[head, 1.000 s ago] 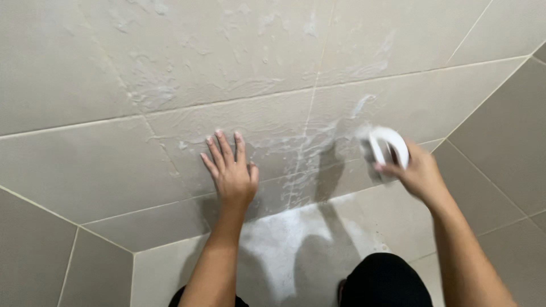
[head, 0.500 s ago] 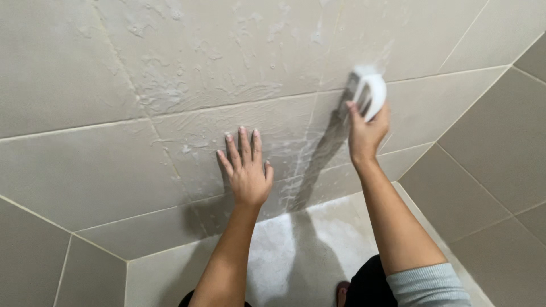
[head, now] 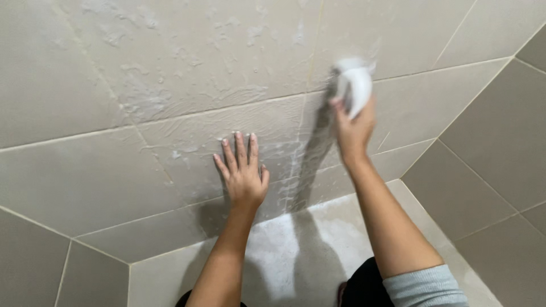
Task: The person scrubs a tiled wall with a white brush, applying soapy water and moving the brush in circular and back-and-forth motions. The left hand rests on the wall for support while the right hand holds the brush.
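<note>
Tiled wall (head: pixel 85 187) fills most of the frame; pale beige tiles, light grout lines running at a slant because of the head tilt. Floor (head: pixel 307 250) is seen at lower centre, wet and whitish with foam.

Right hand (head: pixel 354 128), upper right of centre, is closed around a white scrubbing brush (head: pixel 354 85). The fingers are wrapped tight on its back; the brush is pressed against the wall just beside a vertical grout line. The brush is motion-blurred, so bristles cannot be made out. Its long axis is judged to run roughly up and down the frame, leaning slightly right, with the top end pointed toward the upper edge and the working face turned to the tile.

Left hand (head: pixel 244 173), at centre, is laid flat on the wall, fingers spread and pointing up, nothing held; it is used as a brace.

Progress, as judged from the surface: soapy streaks and dried-looking foam patches are spread over the upper left and upper centre tiles, and a wet dark band runs down the wall under the brush to the floor. That middle strip appears already scrubbed. The tiles at far left, lower left and the adjoining wall at right (head: pixel 500 148) look dry and unmarked, so they are taken as not yet worked. No rinsing is visible; the foam is left on the wall.

A grey sleeve (head: pixel 426 284) is pushed up the right forearm, lower right.
</note>
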